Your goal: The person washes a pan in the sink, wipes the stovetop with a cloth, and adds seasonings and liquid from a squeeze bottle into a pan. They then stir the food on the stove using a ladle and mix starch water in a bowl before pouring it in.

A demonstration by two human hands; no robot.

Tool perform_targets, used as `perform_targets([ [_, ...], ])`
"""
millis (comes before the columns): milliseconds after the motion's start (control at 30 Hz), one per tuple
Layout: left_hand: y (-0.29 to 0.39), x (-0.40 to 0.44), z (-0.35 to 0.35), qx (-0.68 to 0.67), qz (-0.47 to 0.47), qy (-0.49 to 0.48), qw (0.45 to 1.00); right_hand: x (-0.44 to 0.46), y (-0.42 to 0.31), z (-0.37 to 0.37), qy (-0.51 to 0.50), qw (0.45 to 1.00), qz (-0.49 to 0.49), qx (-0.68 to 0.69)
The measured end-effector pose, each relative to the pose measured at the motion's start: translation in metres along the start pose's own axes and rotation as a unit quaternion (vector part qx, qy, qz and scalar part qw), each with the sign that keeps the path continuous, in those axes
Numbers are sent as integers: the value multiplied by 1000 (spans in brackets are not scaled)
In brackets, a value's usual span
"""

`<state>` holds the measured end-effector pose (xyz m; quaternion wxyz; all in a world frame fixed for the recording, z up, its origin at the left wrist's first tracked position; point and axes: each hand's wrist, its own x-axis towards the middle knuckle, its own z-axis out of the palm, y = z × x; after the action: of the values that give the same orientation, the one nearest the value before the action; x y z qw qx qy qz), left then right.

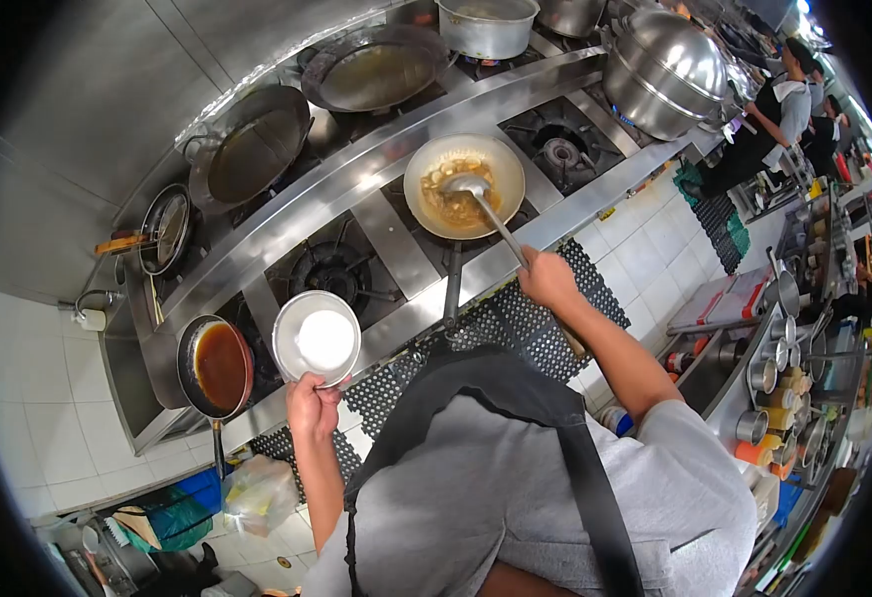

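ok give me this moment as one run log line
left hand: holds bowl, white contents | right hand: holds ladle in pale pan, brown food | darker pan: brown liquid

Steel stove (388, 244); pans (438, 157), pots (488, 38) atop.

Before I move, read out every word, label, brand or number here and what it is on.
No text is readable.
Bowl in left hand, ladle in right hand: no lettering visible.
Blue-and-white container, orange container: any print is too small or blurred.
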<state>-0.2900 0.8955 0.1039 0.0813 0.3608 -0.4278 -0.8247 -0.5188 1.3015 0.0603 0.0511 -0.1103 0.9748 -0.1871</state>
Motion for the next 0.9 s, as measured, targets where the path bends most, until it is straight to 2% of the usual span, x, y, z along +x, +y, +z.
perform_targets([
  [233,11,3,-4,18,-23,-33,999,27,-12,-17,44,997,10,70],
  [300,12,3,7,20,2,-16,1000,23,-8,-17,75,993,-3,86],
  [400,15,15,19,21,20,-41,999,17,-17,-35,40,992,17,122],
  [500,18,43,39,40,14,-27,999,9,-25,-44,56,990,17,131],
  [600,23,55,59,32,5,-46,998,18,-17,-24,66,990,33,117],
  [700,26,62,80,49,14,-89,995,19,-15,0,27,988,83,127],
  [767,26,75,89,57,7,-101,993,12,-17,8,-7,974,98,205],
  [800,28,84,93,60,-30,-105,992,7,-16,12,-25,964,106,244],
  [900,32,90,124,98,19,-133,986,-10,-35,-18,-21,983,61,171],
])
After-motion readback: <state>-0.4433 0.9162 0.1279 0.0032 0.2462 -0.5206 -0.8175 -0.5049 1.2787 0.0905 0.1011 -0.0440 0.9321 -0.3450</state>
